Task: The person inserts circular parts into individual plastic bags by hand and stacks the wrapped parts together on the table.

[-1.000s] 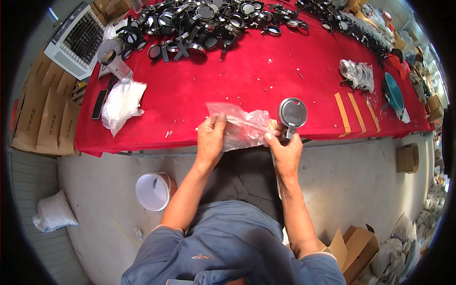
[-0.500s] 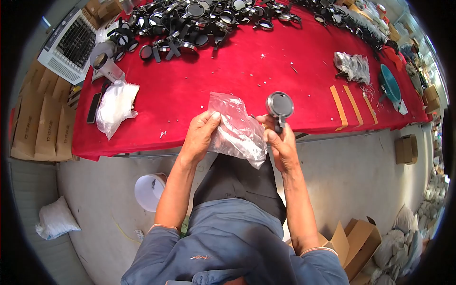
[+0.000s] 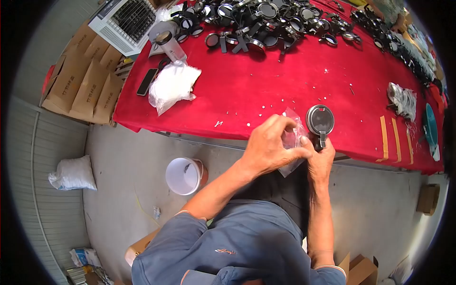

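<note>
The right hand (image 3: 320, 161) has its grip clamped on the round lid (image 3: 320, 119), held up at the near edge of the red tabletop (image 3: 228, 90). Beside it, the left hand (image 3: 270, 146) curls around the clear bag (image 3: 295, 130); whether that grip is closed on the film, I cannot tell.

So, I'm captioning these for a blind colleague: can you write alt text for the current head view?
A person holds a round, metal-rimmed black lid in the right hand, the left hand curled at a clear plastic bag. Beyond, a red-covered table bears a heap of similar lids; a white bucket stands on the floor.
</note>
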Motion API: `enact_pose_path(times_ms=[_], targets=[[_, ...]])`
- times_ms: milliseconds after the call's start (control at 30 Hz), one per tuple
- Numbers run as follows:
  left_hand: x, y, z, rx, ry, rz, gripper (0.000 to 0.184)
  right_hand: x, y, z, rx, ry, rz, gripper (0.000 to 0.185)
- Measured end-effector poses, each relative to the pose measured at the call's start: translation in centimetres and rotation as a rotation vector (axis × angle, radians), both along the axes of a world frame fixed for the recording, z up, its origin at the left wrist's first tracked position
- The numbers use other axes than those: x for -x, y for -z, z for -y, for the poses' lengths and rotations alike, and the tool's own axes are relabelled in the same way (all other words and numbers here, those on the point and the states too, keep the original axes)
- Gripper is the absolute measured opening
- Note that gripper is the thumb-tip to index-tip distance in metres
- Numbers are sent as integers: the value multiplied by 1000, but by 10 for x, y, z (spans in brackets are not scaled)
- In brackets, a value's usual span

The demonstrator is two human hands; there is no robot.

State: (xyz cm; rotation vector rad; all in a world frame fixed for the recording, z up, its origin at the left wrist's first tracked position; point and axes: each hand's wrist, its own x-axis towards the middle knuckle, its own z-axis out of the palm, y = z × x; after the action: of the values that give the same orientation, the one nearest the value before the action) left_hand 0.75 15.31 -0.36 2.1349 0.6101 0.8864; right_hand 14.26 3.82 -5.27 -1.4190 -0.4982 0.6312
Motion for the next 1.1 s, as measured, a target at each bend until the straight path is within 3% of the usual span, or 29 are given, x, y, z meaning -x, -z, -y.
enact_pose_path(times_ms=[67, 100, 233, 300, 433, 500, 600, 633, 767, 867, 1100], targets=[[-4, 14, -3, -23, 88, -51, 63, 6, -12, -6, 4, 22, 4, 27], [-1, 19, -3, 243, 147, -46, 53, 6, -16, -5, 32, 61, 35, 26], [7, 18, -10, 111, 168, -63, 14, -7, -10, -1, 6, 88, 66, 24], [8, 15, -12, 156, 171, -61, 14, -12, -4, -1, 0, 97, 89, 24], [3, 11, -9, 158, 86, -48, 8, -28, -5, 8, 132, 16, 196, 49], [-1, 13, -8, 78, 56, -45, 7, -39, -3, 20, 43, -11, 214, 53], [-3, 14, -5, 40, 12, -19, 8, -45, -24, 46, -121, -207, 148, 69], [-4, 15, -5, 22, 4, -26, 8, -52, -27, 57, -100, -332, 99, 86], [-13, 16, -1, 53, 66, 50, 7, -40, -38, 71, 72, -480, 36, 110], [-14, 7, 2, 175, 153, 7, 2, -47, -36, 69, 201, -511, 413, 108], [-19, 17, 1, 238, 429, 10, 6, -41, -50, 58, 295, -612, 456, 105]])
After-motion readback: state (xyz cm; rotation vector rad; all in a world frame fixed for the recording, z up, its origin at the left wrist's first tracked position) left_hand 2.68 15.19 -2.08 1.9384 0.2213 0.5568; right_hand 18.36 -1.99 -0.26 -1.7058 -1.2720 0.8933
